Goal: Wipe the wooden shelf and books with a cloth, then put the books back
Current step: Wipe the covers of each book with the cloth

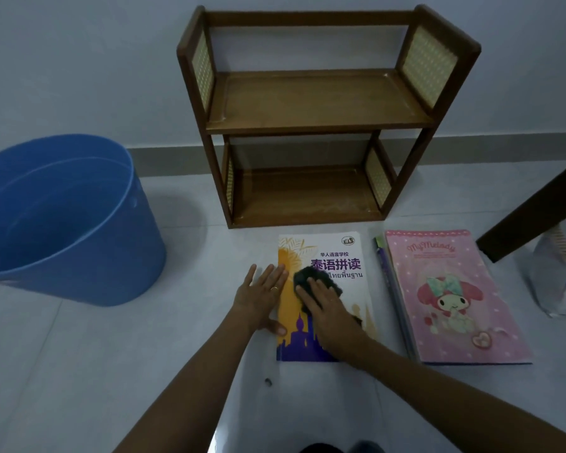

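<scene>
Head view: my left hand [262,297] lies flat, fingers straight and spread, palm down on the floor with the thumb and fingertips on the left edge of the language book [327,299], pinning it. A ring sits on one finger. Forearm comes in from 6 o'clock. My right hand [324,304] is flat too, fingers extended, pressing the dark cloth [314,279] onto the cover; forearm enters from 5 o'clock. Cloth is bunched, poking out past the fingertips at 12 o'clock of the hand.

Language book lies flat on the floor [111,371], frame centre, white-yellow-purple cover with purple Chinese title and Thai script. At its 3 o'clock, just beside, a pink cartoon book [451,299] tops a small stack, apart from the first book. Wooden shelf [314,103] stands at 12 o'clock against the wall, two tiers, both bare, woven side panels, pale dusty smears on boards. Blue bucket [62,220] at 9 o'clock. Dark wooden leg [533,207] at 3 o'clock.
</scene>
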Available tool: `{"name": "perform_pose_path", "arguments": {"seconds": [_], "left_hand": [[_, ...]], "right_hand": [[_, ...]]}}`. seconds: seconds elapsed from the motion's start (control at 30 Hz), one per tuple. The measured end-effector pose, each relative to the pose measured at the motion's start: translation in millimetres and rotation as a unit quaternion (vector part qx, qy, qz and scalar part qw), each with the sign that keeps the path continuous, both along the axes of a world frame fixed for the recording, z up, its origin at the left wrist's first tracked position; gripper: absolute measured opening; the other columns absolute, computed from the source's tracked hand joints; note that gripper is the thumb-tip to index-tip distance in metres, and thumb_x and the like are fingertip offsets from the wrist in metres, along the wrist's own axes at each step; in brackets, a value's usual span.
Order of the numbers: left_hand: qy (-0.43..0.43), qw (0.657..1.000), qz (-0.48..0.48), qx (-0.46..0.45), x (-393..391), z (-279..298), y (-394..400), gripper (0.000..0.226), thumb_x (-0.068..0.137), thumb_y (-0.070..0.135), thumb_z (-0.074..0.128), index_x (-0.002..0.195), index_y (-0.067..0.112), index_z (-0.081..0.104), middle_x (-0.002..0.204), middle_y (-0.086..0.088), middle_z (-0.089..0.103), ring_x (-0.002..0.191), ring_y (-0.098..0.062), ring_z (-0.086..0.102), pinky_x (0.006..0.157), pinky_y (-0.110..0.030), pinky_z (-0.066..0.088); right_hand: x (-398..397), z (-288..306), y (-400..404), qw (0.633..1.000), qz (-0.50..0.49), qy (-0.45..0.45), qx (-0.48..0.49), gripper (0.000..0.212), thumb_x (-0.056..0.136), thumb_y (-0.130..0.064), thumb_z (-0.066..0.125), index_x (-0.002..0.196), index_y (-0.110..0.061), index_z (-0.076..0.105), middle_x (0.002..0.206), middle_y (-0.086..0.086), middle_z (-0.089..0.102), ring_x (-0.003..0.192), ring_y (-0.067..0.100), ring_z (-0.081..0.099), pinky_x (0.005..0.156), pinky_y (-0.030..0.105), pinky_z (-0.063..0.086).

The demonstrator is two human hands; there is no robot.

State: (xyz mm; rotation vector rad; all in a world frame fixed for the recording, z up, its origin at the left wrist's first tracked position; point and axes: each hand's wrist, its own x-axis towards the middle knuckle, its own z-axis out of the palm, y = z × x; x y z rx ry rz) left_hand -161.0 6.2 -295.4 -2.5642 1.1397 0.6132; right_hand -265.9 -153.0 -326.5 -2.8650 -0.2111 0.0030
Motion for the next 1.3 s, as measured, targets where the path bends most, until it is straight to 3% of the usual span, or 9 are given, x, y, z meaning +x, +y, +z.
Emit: {"name": "perform_pose_path", "arguments": {"seconds": [0.13, 0.37, 0.53, 0.73, 0.87, 1.1, 1.17, 1.23, 1.3], "left_hand": [[-0.015, 1.000, -0.005, 0.003, -3.0, 0.4, -2.0, 0.113, 0.081, 0.062, 0.055, 0.147, 0.007, -0.019, 0.156, -0.010, -0.022, 0.144, -0.023, -0.018, 0.115, -0.047, -0.010], [0.027, 0.999, 0.028, 0.003, 0.7, -1.3, -2.2, 0.128, 0.072, 0.070, 0.058, 0.143, 0.002, -0.024, 0.154, -0.014, -0.025, 0.142, -0.027, -0.023, 0.115, -0.047, -0.011], [0.012, 0.999, 0.032, 0.031, 0.2, -2.0, -7.1, 0.130, 0.071, 0.069, 0.060, 0.143, 0.001, -0.023, 0.154, -0.015, -0.025, 0.142, -0.027, -0.025, 0.113, -0.047, -0.014], [-0.004, 0.996, 0.019, 0.086, 1.2, 0.6, -15.7, 0.129, 0.071, 0.071, 0.059, 0.144, 0.000, -0.021, 0.152, -0.019, -0.026, 0.140, -0.032, -0.026, 0.112, -0.049, -0.014], [-0.012, 0.995, 0.046, 0.086, -0.6, 0.8, -17.1, 0.137, 0.066, 0.072, 0.063, 0.142, -0.003, -0.025, 0.151, -0.020, -0.028, 0.140, -0.032, -0.027, 0.113, -0.048, -0.014], [-0.019, 0.995, 0.047, 0.091, -2.3, 4.5, -20.5, 0.139, 0.065, 0.072, 0.064, 0.142, -0.003, -0.023, 0.152, -0.020, -0.027, 0.140, -0.032, -0.026, 0.113, -0.048, -0.012], [-0.021, 0.994, 0.046, 0.095, -3.4, 6.6, -21.6, 0.137, 0.066, 0.071, 0.064, 0.143, -0.003, -0.023, 0.152, -0.020, -0.026, 0.141, -0.032, -0.025, 0.114, -0.048, -0.011], [-0.020, 0.994, 0.046, 0.100, -4.5, 7.8, -21.1, 0.135, 0.067, 0.070, 0.064, 0.143, -0.002, -0.022, 0.153, -0.019, -0.025, 0.141, -0.032, -0.024, 0.114, -0.049, -0.009], [-0.020, 0.994, 0.050, 0.099, -5.9, 8.9, -21.2, 0.129, 0.072, 0.065, 0.064, 0.144, -0.001, -0.020, 0.153, -0.018, -0.025, 0.142, -0.031, -0.023, 0.116, -0.049, -0.008]], "right_hand": [[-42.9, -10.6, 25.1, 0.995, 0.095, -0.034, 0.008, 0.081, 0.063, -0.016, 0.081, 0.135, -0.012, 0.046, 0.131, 0.015, 0.058, 0.121, 0.030, 0.056, 0.101, 0.041, 0.036], [15.6, -11.4, 5.4, 0.998, -0.052, -0.021, 0.020, 0.073, 0.066, -0.010, 0.079, 0.133, -0.008, 0.051, 0.130, 0.019, 0.056, 0.119, 0.036, 0.056, 0.095, 0.054, 0.048], [74.5, 3.3, -0.7, 0.989, -0.147, -0.019, 0.027, 0.061, 0.092, -0.008, 0.048, 0.149, -0.011, 0.025, 0.155, 0.017, 0.022, 0.144, 0.034, 0.016, 0.118, 0.048, 0.010], [76.7, -6.1, 15.8, 0.999, 0.004, -0.029, 0.045, 0.058, 0.091, -0.004, 0.044, 0.147, -0.011, 0.030, 0.152, 0.021, 0.028, 0.141, 0.038, 0.024, 0.115, 0.049, 0.019], [103.9, -3.7, -23.3, 0.991, -0.130, -0.022, 0.003, 0.068, 0.088, -0.004, 0.050, 0.150, -0.016, 0.023, 0.153, 0.015, 0.025, 0.139, 0.035, 0.024, 0.115, 0.049, 0.024], [67.8, 7.4, -49.0, 0.971, -0.234, 0.042, -0.029, 0.072, 0.092, -0.004, 0.045, 0.152, -0.011, 0.006, 0.157, 0.021, 0.008, 0.146, 0.034, 0.006, 0.117, 0.043, 0.000], [40.5, 2.0, -22.7, 0.975, -0.220, 0.006, -0.014, 0.080, 0.083, 0.000, 0.058, 0.150, -0.012, 0.015, 0.152, 0.024, 0.023, 0.142, 0.038, 0.022, 0.114, 0.046, 0.011], [8.5, -9.2, 6.8, 0.988, -0.150, -0.027, -0.022, 0.088, 0.063, 0.000, 0.078, 0.142, -0.010, 0.039, 0.137, 0.024, 0.049, 0.125, 0.039, 0.050, 0.100, 0.049, 0.040], [-22.6, -18.0, 32.5, 0.996, -0.079, -0.033, 0.002, 0.099, 0.051, 0.000, 0.084, 0.140, -0.011, 0.042, 0.131, 0.019, 0.056, 0.118, 0.036, 0.056, 0.093, 0.047, 0.049]]}}
